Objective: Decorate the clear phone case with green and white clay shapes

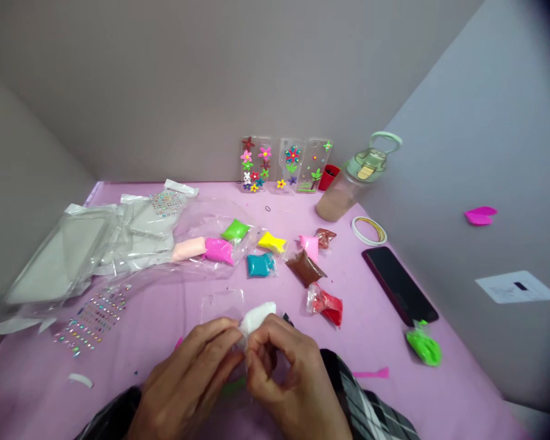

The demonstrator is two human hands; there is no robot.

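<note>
Both my hands meet at the front of the table around a small clear packet of white modelling clay (260, 315). My left hand (190, 376) pinches the packet's left end, its fingers pressed together. My right hand (291, 366) is closed with thumb and forefinger on the near edge of the wrapper. The fingers hide part of the packet. Just beyond them lies a clear phone case (223, 299), partly covered. Nearby are packets of clay: red (327, 304), brown (306, 267), teal (260, 265), yellow (272, 242) and green (236, 230).
Wrapped phone cases (64, 256) and a gem sticker sheet (96, 318) lie at left. Three decorated phone cases (255, 165) lean on the back wall. At right are a water bottle (348, 189), a tape roll (369, 231), a phone (399, 284) and lime clay (424, 347).
</note>
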